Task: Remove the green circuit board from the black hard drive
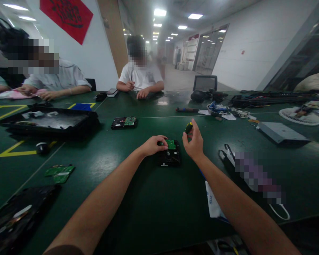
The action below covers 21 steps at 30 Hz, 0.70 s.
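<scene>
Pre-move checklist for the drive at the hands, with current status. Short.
1. Hard drive resting on table: ok.
2. Left-hand grip at the drive's green circuit board: ok; whether it pinches anything, cannot tell.
3. Right-hand grip holding the yellow-and-dark tool: ok, beside the drive.
4. Tool tip seen: not ok, only the handle end shows.
5. Board screws in or out: cannot tell, too small.
6. Loose board apart from drive: ok, far left.

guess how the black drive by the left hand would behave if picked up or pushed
The black drive looks like a solid block, so it should probably stay stiff and feel heavy for its size. Lying flat on the table, it would likely slide rather than roll or tip. The exposed green board beside the left hand may be fragile.
</scene>
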Motion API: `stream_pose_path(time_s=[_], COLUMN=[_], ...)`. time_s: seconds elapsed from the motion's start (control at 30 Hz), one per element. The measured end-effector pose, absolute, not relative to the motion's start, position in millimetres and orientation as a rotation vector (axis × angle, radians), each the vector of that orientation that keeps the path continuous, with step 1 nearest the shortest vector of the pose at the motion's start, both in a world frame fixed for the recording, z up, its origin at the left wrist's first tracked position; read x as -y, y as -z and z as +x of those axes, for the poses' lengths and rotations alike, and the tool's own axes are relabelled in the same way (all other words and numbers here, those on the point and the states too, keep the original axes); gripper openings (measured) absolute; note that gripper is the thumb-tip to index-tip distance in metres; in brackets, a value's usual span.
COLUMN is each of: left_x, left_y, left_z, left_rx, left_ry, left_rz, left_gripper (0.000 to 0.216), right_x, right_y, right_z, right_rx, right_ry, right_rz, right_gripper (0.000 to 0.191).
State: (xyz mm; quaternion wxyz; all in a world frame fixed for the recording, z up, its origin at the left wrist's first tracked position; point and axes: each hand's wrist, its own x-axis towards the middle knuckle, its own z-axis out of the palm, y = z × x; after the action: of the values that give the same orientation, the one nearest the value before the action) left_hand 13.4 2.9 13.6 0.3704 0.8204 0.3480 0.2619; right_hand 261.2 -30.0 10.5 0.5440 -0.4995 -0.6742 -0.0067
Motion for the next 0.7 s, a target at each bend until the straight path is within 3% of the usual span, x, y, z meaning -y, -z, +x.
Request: stream_pose_path(time_s=[0.7], left_x=[-4.6], left_y=[-12.4], left_z=[8.4], left_rx=[-0.838], left_ry=[-0.629], left_rz=[2.185], left_gripper=[0.017], right_x=[40.3], right_y=[-14.0], right_z=[257.3], right_rx=[1.692], right_ry=[0.002], right_rz=[-1.158], right_gripper=[0.074])
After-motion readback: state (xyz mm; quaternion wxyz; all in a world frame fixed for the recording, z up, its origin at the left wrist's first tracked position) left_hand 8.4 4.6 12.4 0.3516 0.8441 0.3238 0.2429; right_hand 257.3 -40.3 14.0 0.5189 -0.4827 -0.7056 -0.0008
